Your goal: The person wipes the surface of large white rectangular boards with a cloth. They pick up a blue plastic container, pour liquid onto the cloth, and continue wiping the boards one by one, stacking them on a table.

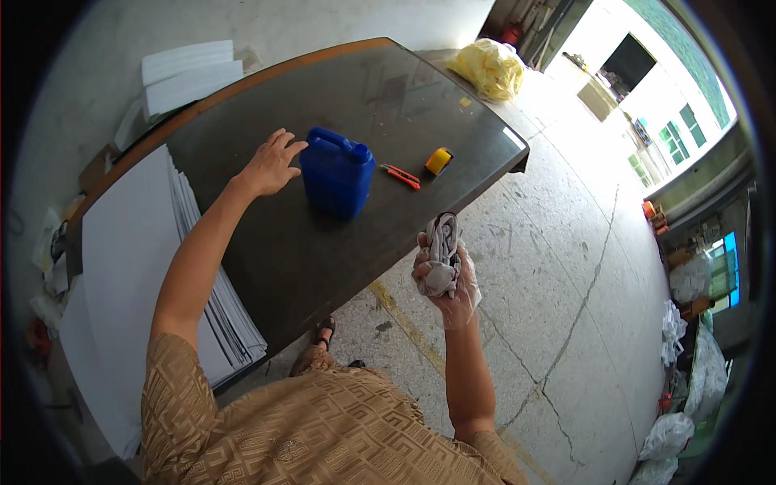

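Note:
A blue plastic jerrycan (335,179) with a moulded handle and a blue cap stands upright on the dark tabletop (279,267). Just left of its handle, my left hand (271,166) is raised with fingers spread, holding nothing; whether a fingertip touches the can I cannot tell. Out past the table's near right edge, my right hand (454,293) wears a thin clear plastic glove. Its fingers close round a crumpled grey cloth (442,255). Right of the can lie a red utility knife (401,176) and a yellow tape measure (439,162).
Stacked white sheets (133,218) cover the table's left side. White foam slabs (190,73) stand against the wall behind. A yellow plastic sack (487,69) sits on the floor past the far end. Clear plastic bags (703,376) line the right side of the cracked concrete floor (558,283).

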Tool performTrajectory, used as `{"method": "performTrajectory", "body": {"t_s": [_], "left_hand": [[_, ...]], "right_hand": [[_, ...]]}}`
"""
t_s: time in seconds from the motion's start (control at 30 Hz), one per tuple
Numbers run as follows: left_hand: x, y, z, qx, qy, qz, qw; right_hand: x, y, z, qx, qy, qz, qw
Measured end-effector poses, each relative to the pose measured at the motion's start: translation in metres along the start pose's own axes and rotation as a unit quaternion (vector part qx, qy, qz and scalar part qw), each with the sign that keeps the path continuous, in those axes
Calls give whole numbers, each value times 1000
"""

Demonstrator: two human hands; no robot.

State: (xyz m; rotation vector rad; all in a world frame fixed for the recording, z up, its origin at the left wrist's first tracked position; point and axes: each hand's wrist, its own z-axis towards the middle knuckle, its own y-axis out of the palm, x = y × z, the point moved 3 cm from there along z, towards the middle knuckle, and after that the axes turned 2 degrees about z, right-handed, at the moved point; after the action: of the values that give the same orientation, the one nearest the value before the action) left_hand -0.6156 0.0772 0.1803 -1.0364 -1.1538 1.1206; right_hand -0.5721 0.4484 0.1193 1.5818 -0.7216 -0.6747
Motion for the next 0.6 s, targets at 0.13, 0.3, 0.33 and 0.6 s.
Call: {"method": "performTrajectory", "body": {"t_s": [0.13, 0.3, 0.33, 0.6], "left_hand": [[-6, -42, -114, 8, -19, -25, 999], [-9, -97, -275, 57, -168, -54, 983], [-13, -102, -305, 67, -182, -46, 980], [-51, -93, -522, 134, -312, 12, 941]], "right_hand": [[45, 25, 27, 28, 59, -16, 998], [124, 68, 43, 98, 123, -85, 984], [134, 73, 70, 75, 142, -174, 972], [264, 196, 87, 3, 434, -369, 822]]}}
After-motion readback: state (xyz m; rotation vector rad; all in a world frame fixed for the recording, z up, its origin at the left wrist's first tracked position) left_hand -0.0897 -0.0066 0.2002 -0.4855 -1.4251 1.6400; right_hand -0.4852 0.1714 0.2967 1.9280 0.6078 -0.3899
